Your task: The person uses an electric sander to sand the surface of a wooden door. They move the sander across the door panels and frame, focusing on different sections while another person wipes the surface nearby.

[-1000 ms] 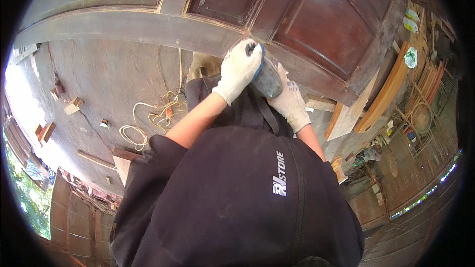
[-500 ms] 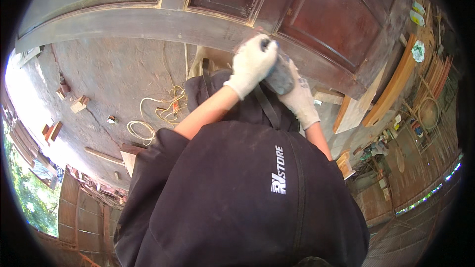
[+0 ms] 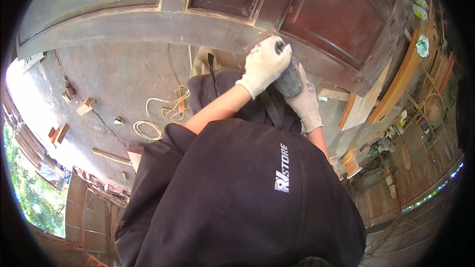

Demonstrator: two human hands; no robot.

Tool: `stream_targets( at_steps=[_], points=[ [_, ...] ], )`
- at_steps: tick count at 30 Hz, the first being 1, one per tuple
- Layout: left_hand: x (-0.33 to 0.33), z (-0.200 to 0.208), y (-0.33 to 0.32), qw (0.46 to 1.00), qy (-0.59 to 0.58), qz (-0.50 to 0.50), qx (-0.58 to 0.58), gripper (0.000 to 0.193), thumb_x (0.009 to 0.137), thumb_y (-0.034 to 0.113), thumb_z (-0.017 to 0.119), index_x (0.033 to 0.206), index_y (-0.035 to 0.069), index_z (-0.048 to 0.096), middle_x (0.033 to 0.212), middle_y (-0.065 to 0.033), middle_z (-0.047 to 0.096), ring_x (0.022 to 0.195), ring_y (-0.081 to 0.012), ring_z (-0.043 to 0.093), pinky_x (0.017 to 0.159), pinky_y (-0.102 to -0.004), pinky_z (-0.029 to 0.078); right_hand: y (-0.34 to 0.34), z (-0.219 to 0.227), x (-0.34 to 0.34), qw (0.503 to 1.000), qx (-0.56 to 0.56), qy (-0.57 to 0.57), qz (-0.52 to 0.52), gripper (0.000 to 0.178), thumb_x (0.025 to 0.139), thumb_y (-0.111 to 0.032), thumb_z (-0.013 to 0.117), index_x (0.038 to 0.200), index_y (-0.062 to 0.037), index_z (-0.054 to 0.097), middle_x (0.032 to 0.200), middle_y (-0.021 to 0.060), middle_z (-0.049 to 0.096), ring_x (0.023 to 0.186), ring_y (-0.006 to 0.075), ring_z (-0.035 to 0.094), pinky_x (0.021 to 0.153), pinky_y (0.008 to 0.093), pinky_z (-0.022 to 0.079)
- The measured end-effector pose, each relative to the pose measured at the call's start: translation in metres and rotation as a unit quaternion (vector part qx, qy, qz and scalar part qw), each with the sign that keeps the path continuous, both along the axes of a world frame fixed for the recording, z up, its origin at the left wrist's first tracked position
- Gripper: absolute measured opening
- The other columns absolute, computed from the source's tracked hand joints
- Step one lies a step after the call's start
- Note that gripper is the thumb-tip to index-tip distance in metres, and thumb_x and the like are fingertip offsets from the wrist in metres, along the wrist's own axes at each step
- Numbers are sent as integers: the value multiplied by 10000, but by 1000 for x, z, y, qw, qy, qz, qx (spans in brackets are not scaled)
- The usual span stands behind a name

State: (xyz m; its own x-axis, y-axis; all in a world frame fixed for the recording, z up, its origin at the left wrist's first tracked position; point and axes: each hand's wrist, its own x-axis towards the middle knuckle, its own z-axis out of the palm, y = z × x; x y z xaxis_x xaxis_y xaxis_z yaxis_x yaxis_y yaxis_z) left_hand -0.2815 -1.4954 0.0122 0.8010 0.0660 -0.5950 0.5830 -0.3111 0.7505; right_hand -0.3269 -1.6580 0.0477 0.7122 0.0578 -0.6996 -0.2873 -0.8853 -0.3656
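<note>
A large dark wooden door (image 3: 143, 27) with recessed panels lies across the top of the view. At its near rail I hold a dark grey electric sander (image 3: 288, 81), with a flat reddish-brown edge, likely its sanding sheet, showing beyond my left hand. My left hand (image 3: 267, 64), in a whitish work glove, is wrapped over the tool's front. My right hand (image 3: 304, 101), gloved in the same way, grips the body from the right side, its fingers mostly hidden behind the tool. The sander's contact with the wood is hidden by my left hand.
On the grey concrete floor (image 3: 109, 79), a coiled pale cable (image 3: 148, 130) lies left of my legs, near wood offcuts (image 3: 86, 106) and a long stick (image 3: 111, 156). Curved wooden boards (image 3: 401, 81) stand right of the door. A white-and-green packet (image 3: 422, 45) rests on one.
Both hands and the sander have shifted slightly right along the door's near rail. My grip looks the same, and the view has moved a little.
</note>
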Motion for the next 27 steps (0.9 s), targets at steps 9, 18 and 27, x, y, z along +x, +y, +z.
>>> stream_targets(
  at_steps=[9,18,27],
  points=[
    [4,-4,-13,1000,-5,-17,-2,349,869,412,600,927,83,699,933,-179,712,924,-382,677,828,-474,525,-6,-1,-6,1000,-6,6,-30,860,760,-169,729,1520,-117,332,1294,213,616,1142,399,617,947,454,502],
    [9,0,-16,999,12,-50,4,401,865,416,632,1042,62,699,1022,-181,711,1009,-361,672,883,-435,521,-20,-10,-19,998,20,-38,-41,850,775,-204,737,1507,-63,326,1269,251,610,1150,414,601,986,452,483],
    [2,-3,30,999,-11,41,-30,293,881,289,653,986,18,684,914,-153,724,861,-225,709,784,-362,538,20,-13,4,1000,2,12,24,930,731,-160,729,1544,-137,277,1259,230,622,1130,387,621,938,449,510]
  ],
)
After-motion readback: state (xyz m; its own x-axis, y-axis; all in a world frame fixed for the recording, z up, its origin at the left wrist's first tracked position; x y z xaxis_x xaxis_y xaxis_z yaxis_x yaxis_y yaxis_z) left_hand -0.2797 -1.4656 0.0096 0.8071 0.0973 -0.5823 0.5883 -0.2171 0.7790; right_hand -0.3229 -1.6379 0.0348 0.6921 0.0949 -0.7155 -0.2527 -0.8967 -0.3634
